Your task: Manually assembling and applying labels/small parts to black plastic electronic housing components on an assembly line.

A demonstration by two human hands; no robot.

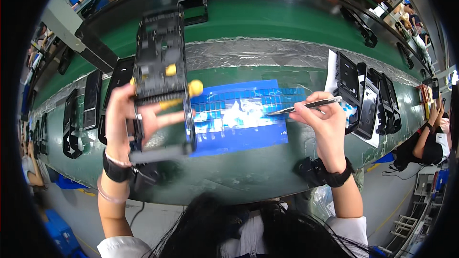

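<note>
My left hand (120,119) is closed around a black plastic housing (161,50), raised and tilted above the left side of the bench. Small yellow pieces (195,88) show on and beside the housing. My right hand (326,123) pinches a pair of metal tweezers (306,106), whose tips point left over a blue sheet (241,139). Rows of small blue rectangles lie on that sheet, with a shiny, glaring patch in the middle. Whether anything sits between the tweezer tips is too small to tell. The housing hides the sheet's left end.
Black frames (365,110) stand in a row on the right, some over white paper. Further black frames (92,100) lie at the left. A grey post (71,31) rises at the far left. Across the back runs a green belt (267,19) with another housing (193,2). Other people work at both sides.
</note>
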